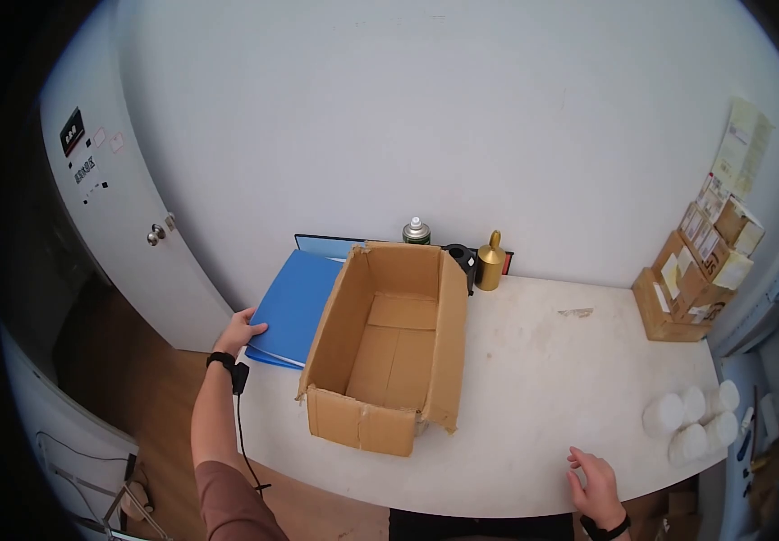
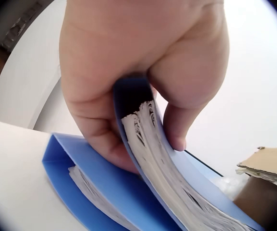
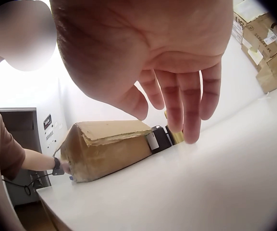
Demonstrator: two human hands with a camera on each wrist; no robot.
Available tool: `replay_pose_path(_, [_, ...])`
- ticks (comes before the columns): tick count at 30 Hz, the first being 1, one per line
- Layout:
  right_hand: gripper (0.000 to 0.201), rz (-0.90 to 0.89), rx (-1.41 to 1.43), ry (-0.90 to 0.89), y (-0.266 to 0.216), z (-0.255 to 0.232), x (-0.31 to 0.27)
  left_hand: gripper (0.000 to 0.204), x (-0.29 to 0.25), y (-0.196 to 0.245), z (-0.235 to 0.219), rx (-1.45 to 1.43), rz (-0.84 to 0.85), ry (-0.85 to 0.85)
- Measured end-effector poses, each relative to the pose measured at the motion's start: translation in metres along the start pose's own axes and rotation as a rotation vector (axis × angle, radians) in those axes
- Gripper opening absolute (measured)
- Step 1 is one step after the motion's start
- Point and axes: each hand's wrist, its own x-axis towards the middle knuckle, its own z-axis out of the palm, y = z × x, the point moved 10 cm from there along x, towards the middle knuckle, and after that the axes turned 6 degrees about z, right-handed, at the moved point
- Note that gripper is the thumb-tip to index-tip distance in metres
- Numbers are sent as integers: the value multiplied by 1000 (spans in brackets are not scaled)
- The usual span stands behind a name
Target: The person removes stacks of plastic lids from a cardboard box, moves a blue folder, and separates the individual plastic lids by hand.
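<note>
My left hand (image 1: 238,332) grips the spine of a blue file folder (image 1: 297,302), with the thumb on one face and the fingers curled on the other. In the left wrist view, a thick stack of paper (image 2: 162,154) shows inside that folder. A second blue folder (image 2: 61,159), also filled with paper, lies under it against the fingers. Just right of the folders stands an open cardboard box (image 1: 448,361) with nothing inside. Over the table's front edge, my right hand (image 1: 595,482) hangs with loosely bent fingers and holds nothing.
Behind the box are a spray can (image 1: 416,232), a black object (image 1: 460,261) and a gold bottle (image 1: 490,268). Several white cylinders (image 1: 689,442) stand at the right of the white table (image 1: 534,406). Small cartons (image 1: 678,298) are stacked at the back right corner.
</note>
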Motion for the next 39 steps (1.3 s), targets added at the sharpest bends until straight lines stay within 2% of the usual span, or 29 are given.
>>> replay_pose_path(1, [50,9,-1,-1,-1,2,4,54,5,7,3,146,37,-27])
replay_pose_path(3, [51,-4,-9,-17,-7,4,11,57,7,9,9,173,1,-24])
replay_pose_path(5, [51,0,-16,-18,-10,4,17,54,12,0,-9,413,34,157])
replay_pose_path(6, [51,-8,-20,-20,-11,4,20,54,12,-4,-6,414,38,150])
replay_pose_path(8, [51,-11,-34,-12,-8,3,26,51,6,-6,-16,496,54,309])
replay_pose_path(9, [51,-18,-48,-10,-7,2,29,51,5,-8,-13,500,57,303])
replay_pose_path(11, [51,-18,-63,-2,-6,-4,34,44,0,-11,-20,453,77,435])
replay_pose_path(12, [50,-28,-81,7,-5,-8,37,44,-1,-14,-18,455,80,428])
replay_pose_path(14, [50,-36,-80,33,-3,-17,40,41,-23,12,-11,801,-70,531])
replay_pose_path(15, [49,-53,-78,53,-2,-22,41,41,-14,0,-14,806,-58,523])
replay_pose_path(16, [49,-44,-76,61,1,-25,42,42,-3,-39,-30,647,-71,544])
replay_pose_path(18, [48,-57,-91,67,5,-31,43,45,-5,-59,-36,389,-101,585])
replay_pose_path(19, [48,-48,-91,68,9,-34,44,45,-11,-56,-36,392,-99,577])
replay_pose_path(23, [42,-59,-134,75,26,-49,49,48,-38,-49,-57,427,58,655])
replay_pose_path(24, [38,-59,-150,82,31,-53,51,49,-54,-34,-61,460,129,680])
replay_pose_path(26, [33,-56,-224,67,43,-55,58,46,-102,28,-50,434,355,760])
replay_pose_path(28, [28,-60,-295,46,59,-49,67,45,-163,106,-14,332,523,784])
replay_pose_path(30, [20,-158,-292,99,68,-43,78,42,-234,193,45,312,784,792])
replay_pose_path(31, [20,-167,-300,84,75,-36,85,42,-255,213,70,307,767,801])
replay_pose_path(33, [15,-181,-247,107,83,-28,97,40,-314,263,144,311,1104,635])
replay_pose_path(35, [12,-211,-264,93,86,-17,107,36,-363,303,231,304,1300,399])
replay_pose_path(37, [10,-239,-277,74,86,-6,112,28,-389,323,318,425,1467,-19])
replay_pose_path(39, [8,-236,-276,102,86,-4,114,21,-401,329,396,416,1613,-179])
